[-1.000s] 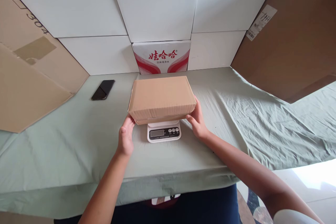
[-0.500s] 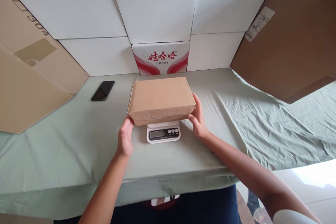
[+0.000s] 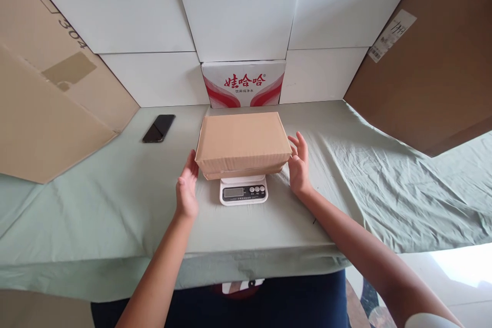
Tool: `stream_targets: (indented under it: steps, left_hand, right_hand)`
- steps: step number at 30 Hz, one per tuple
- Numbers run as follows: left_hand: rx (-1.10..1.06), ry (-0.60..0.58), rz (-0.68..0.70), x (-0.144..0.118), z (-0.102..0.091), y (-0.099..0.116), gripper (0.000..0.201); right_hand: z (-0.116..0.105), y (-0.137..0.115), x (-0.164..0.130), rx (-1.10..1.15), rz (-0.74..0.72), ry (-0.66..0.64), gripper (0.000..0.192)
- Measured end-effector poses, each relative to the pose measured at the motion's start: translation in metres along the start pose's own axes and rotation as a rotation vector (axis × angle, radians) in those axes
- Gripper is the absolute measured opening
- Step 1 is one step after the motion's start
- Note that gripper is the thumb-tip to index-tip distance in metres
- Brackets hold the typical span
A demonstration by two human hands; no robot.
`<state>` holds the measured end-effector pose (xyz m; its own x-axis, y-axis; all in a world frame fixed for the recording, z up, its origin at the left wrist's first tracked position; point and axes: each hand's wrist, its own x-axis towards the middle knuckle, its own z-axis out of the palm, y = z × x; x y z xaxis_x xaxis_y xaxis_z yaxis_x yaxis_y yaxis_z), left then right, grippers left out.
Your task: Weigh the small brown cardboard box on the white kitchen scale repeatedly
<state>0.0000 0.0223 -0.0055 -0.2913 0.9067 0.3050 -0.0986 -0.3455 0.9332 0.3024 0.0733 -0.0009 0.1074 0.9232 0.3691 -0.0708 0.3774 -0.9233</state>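
Observation:
A brown cardboard box (image 3: pixel 244 138) rests on a white kitchen scale (image 3: pixel 243 192), covering its weighing plate. The scale's display and several buttons face me below the box's front edge. At the box's left side is my left hand (image 3: pixel 187 187), upright with fingers stretched along the cardboard; whether it touches cannot be told. My right hand (image 3: pixel 300 166) stands by the right side with its fingers apart, partly curled, near the box's corner. Neither hand grips the box.
A black phone (image 3: pixel 159 128) lies on the green cloth (image 3: pixel 126 205) to the left. White panels and a white-and-red printed carton (image 3: pixel 243 84) stand behind. Large cardboard sheets flank the table at left (image 3: pixel 69 113) and right (image 3: pixel 426 72).
Both hands have loosened from the box; the right fingers have lifted and spread away from its side. The box remains on the scale. The whole view has shifted slightly.

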Motion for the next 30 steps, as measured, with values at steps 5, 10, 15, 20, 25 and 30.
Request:
stream_targets:
  steps: [5, 10, 15, 20, 25, 30]
  left_hand:
    - [0.000, 0.005, -0.006, 0.0000, -0.0008, -0.0013, 0.086]
    - [0.011, 0.007, -0.018, -0.0002, -0.0013, -0.0026, 0.088]
    - [0.014, -0.004, -0.014, -0.0006, -0.0016, -0.0036, 0.089]
    - [0.007, -0.023, -0.004, -0.0006, -0.0012, -0.0040, 0.087]
    - [0.008, -0.040, 0.010, -0.0011, -0.0015, -0.0065, 0.085]
    - [0.017, -0.043, 0.017, -0.0009, -0.0012, -0.0069, 0.083]
  right_hand:
    - [-0.0009, -0.0004, 0.0039, 0.048, 0.066, 0.060, 0.075]
    - [-0.0030, 0.0038, 0.0057, 0.016, 0.078, 0.051, 0.073]
    - [-0.0036, 0.0037, 0.0042, -0.033, 0.076, 0.026, 0.071]
    - [-0.0028, 0.0009, 0.0034, -0.005, 0.099, 0.031, 0.069]
    - [-0.0019, -0.0009, 0.0034, 0.025, 0.110, 0.033, 0.070]
    - [-0.0010, -0.0029, 0.0025, 0.053, 0.111, 0.026, 0.066]
